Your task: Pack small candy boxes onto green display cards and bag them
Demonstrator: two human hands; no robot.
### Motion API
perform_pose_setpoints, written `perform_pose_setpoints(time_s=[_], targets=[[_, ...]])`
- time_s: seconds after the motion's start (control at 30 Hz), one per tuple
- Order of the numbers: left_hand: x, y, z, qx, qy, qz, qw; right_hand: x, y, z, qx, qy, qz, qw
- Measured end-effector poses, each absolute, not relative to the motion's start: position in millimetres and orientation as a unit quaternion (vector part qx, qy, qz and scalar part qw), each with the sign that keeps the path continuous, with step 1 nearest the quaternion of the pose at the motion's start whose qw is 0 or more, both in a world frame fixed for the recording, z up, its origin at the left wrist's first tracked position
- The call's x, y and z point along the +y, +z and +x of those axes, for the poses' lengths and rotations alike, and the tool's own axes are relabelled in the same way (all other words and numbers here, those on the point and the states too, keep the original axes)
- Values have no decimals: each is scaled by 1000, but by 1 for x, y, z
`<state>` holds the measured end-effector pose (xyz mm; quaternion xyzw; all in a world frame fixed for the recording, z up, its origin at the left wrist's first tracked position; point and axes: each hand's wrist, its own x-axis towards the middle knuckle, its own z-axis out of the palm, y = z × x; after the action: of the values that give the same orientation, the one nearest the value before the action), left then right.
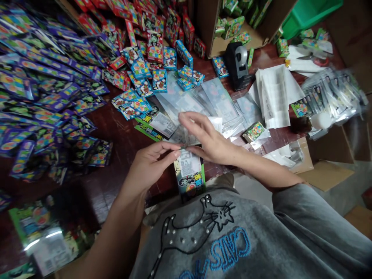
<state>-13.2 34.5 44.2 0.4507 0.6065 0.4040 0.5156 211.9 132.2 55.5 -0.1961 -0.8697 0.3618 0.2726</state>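
My left hand (154, 161) pinches the upper edge of a printed plastic packet (189, 168) between thumb and forefinger. The packet hangs toward my lap, with a pale label panel and bright cartoon print on it. My right hand (213, 141) is at the same edge, its thumb close to the packet and its fingers stretched out above. Clear plastic shows faintly between the right fingers and thumb. Beyond my hands lie overlapping clear printed packets (221, 102) and small blue boxes (159, 80).
Purple boxes (52, 85) heap up on the left, red boxes (155, 46) at the back. A black tape dispenser (236, 66) stands near a cardboard box (209, 31). At right are white label sheets (273, 97), bagged packets (337, 93), a green bin (310, 17) and scissors (319, 61).
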Motion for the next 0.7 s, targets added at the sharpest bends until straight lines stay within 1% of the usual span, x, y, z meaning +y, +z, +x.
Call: perform_pose_setpoints(time_s=[0.13,0.37,0.43,0.53,0.6,0.7], targets=[[32,51,-15,585,411,466,522,112,45,209,-884,338,-167,278],[32,51,-26,598,420,473,492,117,39,194,-861,400,-153,276],[28,51,-43,630,473,430,441,123,42,201,-835,410,-182,318],[15,51,-68,649,596,309,358,123,41,217,-757,432,-274,407],[1,47,-71,644,637,264,332,115,31,219,-714,461,-318,420],[-23,30,-51,651,631,264,329,101,13,206,-672,497,-357,416]])
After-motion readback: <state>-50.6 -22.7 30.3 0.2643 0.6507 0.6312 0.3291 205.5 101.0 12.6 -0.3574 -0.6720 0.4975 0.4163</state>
